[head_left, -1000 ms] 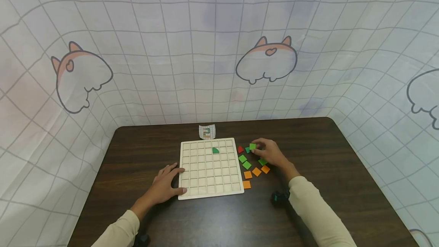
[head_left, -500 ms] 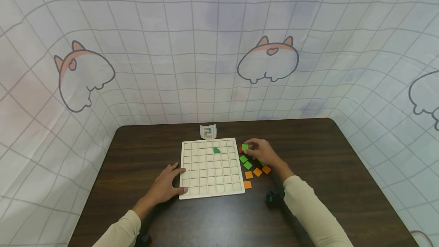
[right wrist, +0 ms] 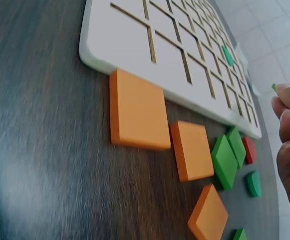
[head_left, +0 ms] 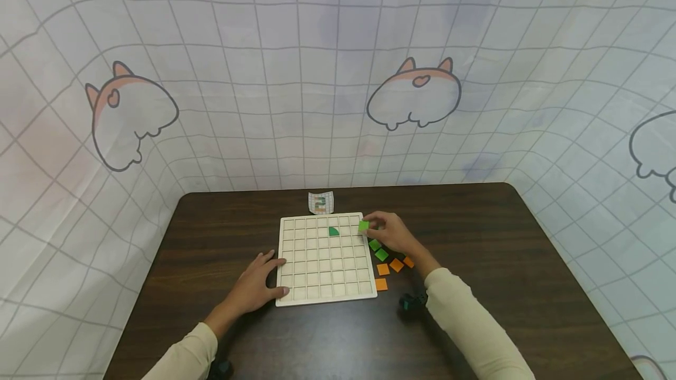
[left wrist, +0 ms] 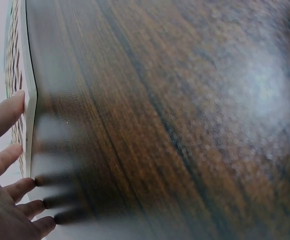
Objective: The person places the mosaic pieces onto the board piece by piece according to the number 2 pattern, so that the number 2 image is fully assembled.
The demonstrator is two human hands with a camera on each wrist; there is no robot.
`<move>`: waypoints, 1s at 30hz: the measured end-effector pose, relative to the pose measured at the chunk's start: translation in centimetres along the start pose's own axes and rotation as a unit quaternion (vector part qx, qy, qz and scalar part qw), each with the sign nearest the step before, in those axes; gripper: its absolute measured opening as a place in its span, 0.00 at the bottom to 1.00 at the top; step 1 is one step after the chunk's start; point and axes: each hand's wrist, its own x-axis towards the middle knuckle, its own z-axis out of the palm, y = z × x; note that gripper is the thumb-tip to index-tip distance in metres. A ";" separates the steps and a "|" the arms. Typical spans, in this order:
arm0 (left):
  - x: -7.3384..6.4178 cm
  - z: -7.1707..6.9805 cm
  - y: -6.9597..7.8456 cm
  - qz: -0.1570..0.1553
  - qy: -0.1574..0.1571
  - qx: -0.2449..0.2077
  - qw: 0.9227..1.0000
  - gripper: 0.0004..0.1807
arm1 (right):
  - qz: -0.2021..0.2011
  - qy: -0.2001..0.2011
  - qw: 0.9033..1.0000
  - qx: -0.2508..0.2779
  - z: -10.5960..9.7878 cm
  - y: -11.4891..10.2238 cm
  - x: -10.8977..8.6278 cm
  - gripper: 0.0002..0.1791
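A cream grid board (head_left: pixel 317 277) lies on the dark wooden table. My left hand (head_left: pixel 252 286) rests at its left edge, thumb and index fingertip on the rim; in the left wrist view the fingers (left wrist: pixel 7 159) are spread and fairly straight. Between thumb and fingertips, my right hand (head_left: pixel 392 233) pinches a light green square tile (head_left: pixel 363 226) over the board's upper right edge. Only a small corner of that tile shows past the fingers in the right wrist view. One dark green quarter-round piece (head_left: pixel 334 231) sits in a cell of an upper row.
Right of the board lie several orange square tiles (right wrist: pixel 140 112), light green tiles (right wrist: pixel 224 162), a red piece (right wrist: pixel 249 150) and a teal-green piece (right wrist: pixel 253 183). A small printed pattern card (head_left: pixel 320 203) stands behind the board. Grid-patterned cloth (head_left: pixel 338 104) hangs beyond the table.
My right hand has carried the light green tile leftward from above the loose pieces to the board's right edge. The left hand stays in place on the board.
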 end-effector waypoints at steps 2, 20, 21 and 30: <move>0.0 0.0 0.0 0.000 0.000 -0.001 1.000 0.36 | 0.003 -0.001 1.000 0.005 0.3 -0.2 0.3 0.18; 0.1 0.3 -0.4 0.008 0.009 0.009 1.000 0.37 | 0.016 -0.022 0.999 0.047 3.4 -1.6 2.3 0.19; 0.1 0.3 -0.4 0.009 0.010 0.010 1.000 0.37 | 0.017 -0.022 0.998 0.048 3.6 -1.6 2.4 0.19; 0.1 0.4 -0.5 0.008 0.008 0.010 1.000 0.37 | 0.024 -0.025 0.998 0.044 4.8 -1.8 3.4 0.18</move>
